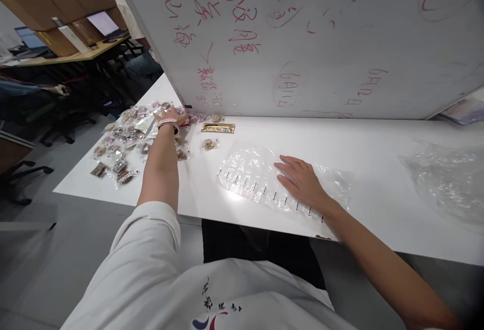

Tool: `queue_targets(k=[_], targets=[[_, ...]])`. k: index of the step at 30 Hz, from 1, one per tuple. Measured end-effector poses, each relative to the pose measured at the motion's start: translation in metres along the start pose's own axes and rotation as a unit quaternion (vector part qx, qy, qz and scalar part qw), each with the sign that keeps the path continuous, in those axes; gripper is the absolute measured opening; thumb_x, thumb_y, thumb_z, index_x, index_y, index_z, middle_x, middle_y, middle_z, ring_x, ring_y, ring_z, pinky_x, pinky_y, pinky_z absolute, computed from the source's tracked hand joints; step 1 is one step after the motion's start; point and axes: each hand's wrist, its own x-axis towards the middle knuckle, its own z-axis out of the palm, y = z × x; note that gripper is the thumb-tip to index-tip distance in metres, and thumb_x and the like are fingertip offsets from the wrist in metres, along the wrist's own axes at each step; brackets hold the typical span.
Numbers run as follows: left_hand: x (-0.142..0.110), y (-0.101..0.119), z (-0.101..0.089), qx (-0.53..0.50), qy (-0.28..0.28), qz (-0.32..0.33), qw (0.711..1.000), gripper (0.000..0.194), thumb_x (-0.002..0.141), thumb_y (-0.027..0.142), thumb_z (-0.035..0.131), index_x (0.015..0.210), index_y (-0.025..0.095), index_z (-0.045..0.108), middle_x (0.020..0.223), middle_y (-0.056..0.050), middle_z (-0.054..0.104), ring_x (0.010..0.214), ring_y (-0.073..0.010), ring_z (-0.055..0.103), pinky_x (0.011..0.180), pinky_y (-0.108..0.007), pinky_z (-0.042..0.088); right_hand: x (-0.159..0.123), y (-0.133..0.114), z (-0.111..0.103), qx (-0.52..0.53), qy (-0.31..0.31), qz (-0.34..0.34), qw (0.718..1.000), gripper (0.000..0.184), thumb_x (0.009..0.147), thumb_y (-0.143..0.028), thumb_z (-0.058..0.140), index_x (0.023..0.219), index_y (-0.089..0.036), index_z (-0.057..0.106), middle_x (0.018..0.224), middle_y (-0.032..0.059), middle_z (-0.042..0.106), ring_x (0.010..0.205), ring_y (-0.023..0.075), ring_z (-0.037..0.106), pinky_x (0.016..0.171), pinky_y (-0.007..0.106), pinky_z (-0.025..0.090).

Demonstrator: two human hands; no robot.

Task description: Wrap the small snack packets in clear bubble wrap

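My left hand (171, 117), with a pink band at its wrist, reaches to the far edge of a pile of small clear-wrapped packets (126, 132). Its fingers are spread over the pile; what lies beneath them is partly hidden. My right hand (302, 181) rests open and flat on a clear plastic bubble sheet (249, 161) that has a row of dark printed marks along its near edge. Between the two hands lie a gold stick packet (218, 128) and a single small wrapped piece (208, 144).
A whiteboard (321, 43) with red writing stands along the back of the white table (378, 224). More crumpled clear plastic (449, 179) lies at the right. Beyond the table's left end are other people, chairs and a desk with laptops (104, 23).
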Motion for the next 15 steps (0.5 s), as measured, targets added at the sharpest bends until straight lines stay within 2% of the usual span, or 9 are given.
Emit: queue_targets(k=[2, 4, 8, 10, 15], targets=[[0.008, 0.002, 0.000, 0.019, -0.034, 0.020, 0.999, 0.071, 0.090, 0.054, 0.046, 0.148, 0.013, 0.042, 0.151, -0.020, 0.049, 0.146, -0.0404, 0.033, 0.118, -0.068, 0.006, 0.000, 0.000, 0.000, 0.001, 0.008, -0.003, 1.000, 0.040, 0.104, -0.044, 0.036, 0.136, -0.030, 0.057, 0.151, 0.0032, 0.051, 0.137, 0.0273, 0.046, 0.105, 0.050, 0.042], [0.010, 0.003, 0.001, 0.027, -0.045, 0.036, 0.998, 0.066, 0.093, 0.051, 0.045, 0.147, 0.012, 0.043, 0.143, -0.018, 0.057, 0.137, -0.0371, 0.044, 0.117, -0.068, 0.003, 0.000, 0.000, 0.000, 0.003, 0.014, -0.003, 1.000, 0.040, 0.104, -0.045, 0.037, 0.135, -0.031, 0.057, 0.151, 0.0025, 0.051, 0.137, 0.0269, 0.046, 0.105, 0.049, 0.042], [-0.004, -0.003, 0.009, 0.025, -0.030, 0.060, 0.997, 0.072, 0.092, 0.053, 0.047, 0.152, 0.016, 0.036, 0.148, -0.020, 0.051, 0.139, -0.0401, 0.040, 0.117, -0.068, 0.008, 0.000, 0.000, 0.000, -0.002, 0.006, 0.000, 1.000, 0.041, 0.104, -0.045, 0.036, 0.135, -0.030, 0.058, 0.151, 0.0028, 0.051, 0.137, 0.0269, 0.046, 0.106, 0.049, 0.041], [-0.020, -0.006, 0.014, 0.006, -0.018, 0.071, 0.997, 0.074, 0.089, 0.052, 0.049, 0.154, 0.019, 0.033, 0.149, -0.020, 0.050, 0.140, -0.0423, 0.038, 0.116, -0.069, 0.014, 0.000, -0.001, 0.000, -0.004, -0.002, 0.002, 1.000, 0.041, 0.104, -0.045, 0.035, 0.136, -0.030, 0.058, 0.152, 0.0032, 0.051, 0.137, 0.0272, 0.045, 0.106, 0.050, 0.041], [-0.070, -0.004, 0.017, -0.038, -0.005, 0.091, 0.995, 0.074, 0.087, 0.048, 0.053, 0.155, 0.025, 0.034, 0.152, -0.017, 0.047, 0.141, -0.0420, 0.038, 0.113, -0.068, 0.024, 0.001, -0.001, 0.000, -0.002, -0.010, 0.006, 1.000, 0.044, 0.104, -0.045, 0.033, 0.137, -0.030, 0.057, 0.152, 0.0036, 0.050, 0.139, 0.0286, 0.044, 0.108, 0.052, 0.040]])
